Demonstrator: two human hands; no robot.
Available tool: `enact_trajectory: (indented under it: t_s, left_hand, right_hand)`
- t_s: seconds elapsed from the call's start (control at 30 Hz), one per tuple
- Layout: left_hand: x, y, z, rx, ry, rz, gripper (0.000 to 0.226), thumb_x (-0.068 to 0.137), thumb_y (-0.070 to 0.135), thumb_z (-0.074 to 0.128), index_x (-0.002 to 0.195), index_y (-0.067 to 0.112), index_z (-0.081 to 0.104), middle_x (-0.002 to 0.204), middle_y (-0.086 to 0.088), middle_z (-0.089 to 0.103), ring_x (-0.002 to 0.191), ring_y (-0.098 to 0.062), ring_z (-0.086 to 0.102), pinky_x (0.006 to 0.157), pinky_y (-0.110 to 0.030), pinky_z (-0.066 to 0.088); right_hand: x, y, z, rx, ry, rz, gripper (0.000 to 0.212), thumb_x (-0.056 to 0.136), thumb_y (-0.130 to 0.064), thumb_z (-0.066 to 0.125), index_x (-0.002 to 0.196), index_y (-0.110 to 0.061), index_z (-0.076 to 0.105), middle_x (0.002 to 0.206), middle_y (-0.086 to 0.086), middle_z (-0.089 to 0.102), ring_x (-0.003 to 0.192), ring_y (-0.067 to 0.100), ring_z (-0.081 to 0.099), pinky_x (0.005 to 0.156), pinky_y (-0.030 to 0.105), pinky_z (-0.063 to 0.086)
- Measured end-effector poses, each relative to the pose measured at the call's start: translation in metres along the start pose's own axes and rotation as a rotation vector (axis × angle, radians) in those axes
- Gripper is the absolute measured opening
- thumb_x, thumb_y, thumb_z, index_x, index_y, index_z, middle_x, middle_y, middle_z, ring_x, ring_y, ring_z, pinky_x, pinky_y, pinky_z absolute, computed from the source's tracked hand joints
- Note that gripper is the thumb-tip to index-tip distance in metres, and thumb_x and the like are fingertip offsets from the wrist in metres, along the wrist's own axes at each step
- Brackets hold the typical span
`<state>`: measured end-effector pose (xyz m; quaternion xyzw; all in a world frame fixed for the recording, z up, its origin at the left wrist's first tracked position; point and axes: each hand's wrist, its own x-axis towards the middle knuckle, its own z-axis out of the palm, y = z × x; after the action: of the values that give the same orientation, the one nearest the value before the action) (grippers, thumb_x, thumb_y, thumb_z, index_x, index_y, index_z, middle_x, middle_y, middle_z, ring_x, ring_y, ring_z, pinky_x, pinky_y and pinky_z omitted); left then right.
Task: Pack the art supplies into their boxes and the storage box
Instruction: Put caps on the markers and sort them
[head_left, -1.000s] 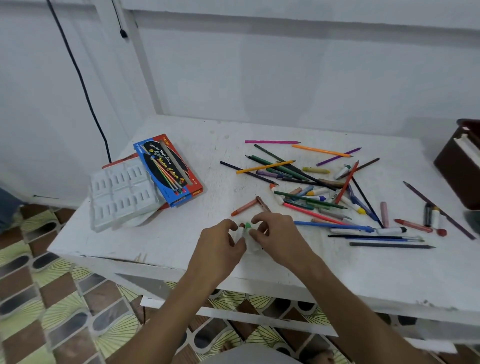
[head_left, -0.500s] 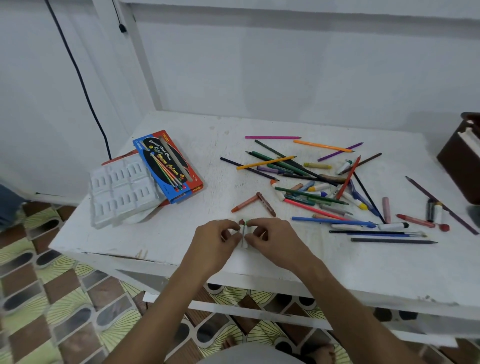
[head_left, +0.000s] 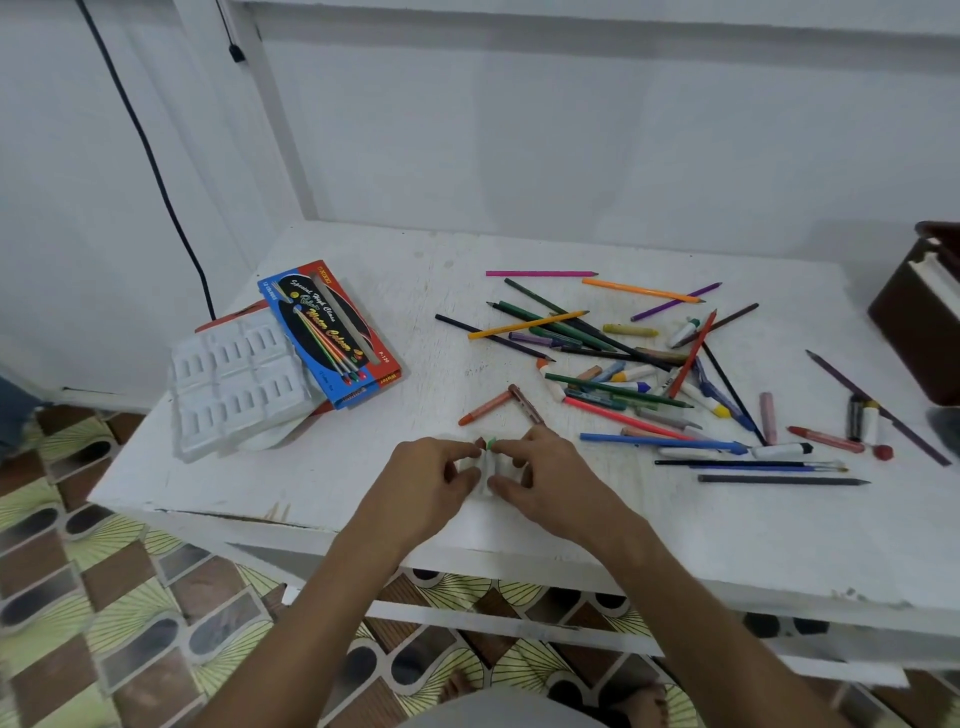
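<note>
My left hand (head_left: 434, 475) and my right hand (head_left: 540, 475) meet near the table's front edge and together pinch small white paint tubes (head_left: 488, 465), one with a green cap and one with a reddish cap. The tubes stand between my fingertips, mostly hidden. A blue and red watercolour box (head_left: 330, 332) lies at the left, partly over a white plastic insert tray (head_left: 234, 384). A loose pile of coloured pencils, crayons and paint tubes (head_left: 639, 374) spreads across the table's right half.
The white table (head_left: 363, 488) has a chipped front edge. A dark brown storage box (head_left: 919, 317) stands at the far right edge. An orange crayon (head_left: 485, 408) and a brown crayon (head_left: 527, 405) lie just beyond my hands. A black cable (head_left: 156, 171) hangs down the left wall.
Both hands have closed in on the small tubes and set them upright side by side between the fingertips. The hands barely shifted on the table.
</note>
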<state>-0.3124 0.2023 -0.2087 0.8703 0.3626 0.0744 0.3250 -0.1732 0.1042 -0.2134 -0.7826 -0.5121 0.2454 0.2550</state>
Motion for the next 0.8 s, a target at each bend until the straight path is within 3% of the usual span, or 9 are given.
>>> enact_trajectory:
  t_s: [0.2,0.43,0.8]
  left_hand:
    - [0.005,0.0,-0.002,0.006,-0.04,-0.02,0.033,0.09,0.033,0.061,0.123,0.031,0.063,0.085,0.008,0.062,0.068,-0.003,0.056,0.057,-0.008,0.036]
    - [0.007,-0.003,-0.003,-0.084,-0.081,-0.062,0.024,0.09,0.033,0.062,0.114,0.035,0.063,0.083,0.008,0.065,0.07,-0.009,0.062,0.057,-0.013,0.046]
    - [0.015,0.003,-0.013,-0.027,0.013,-0.031,0.026,0.091,0.032,0.061,0.116,0.027,0.066,0.089,0.01,0.062,0.075,-0.006,0.058,0.058,-0.011,0.038]
  right_hand:
    - [0.001,-0.005,-0.003,-0.039,-0.027,-0.032,0.047,0.09,-0.03,0.059,0.136,-0.024,0.049,0.101,-0.002,0.044,0.09,0.008,0.042,0.079,0.021,0.037]
    - [-0.004,0.007,-0.002,0.0,-0.001,-0.068,0.047,0.089,-0.035,0.059,0.134,-0.026,0.051,0.097,-0.004,0.049,0.08,0.004,0.043,0.067,0.01,0.031]
    - [-0.005,0.014,-0.016,-0.005,0.097,-0.038,0.032,0.09,-0.026,0.061,0.121,-0.019,0.063,0.095,-0.008,0.053,0.075,0.001,0.05,0.065,0.005,0.036]
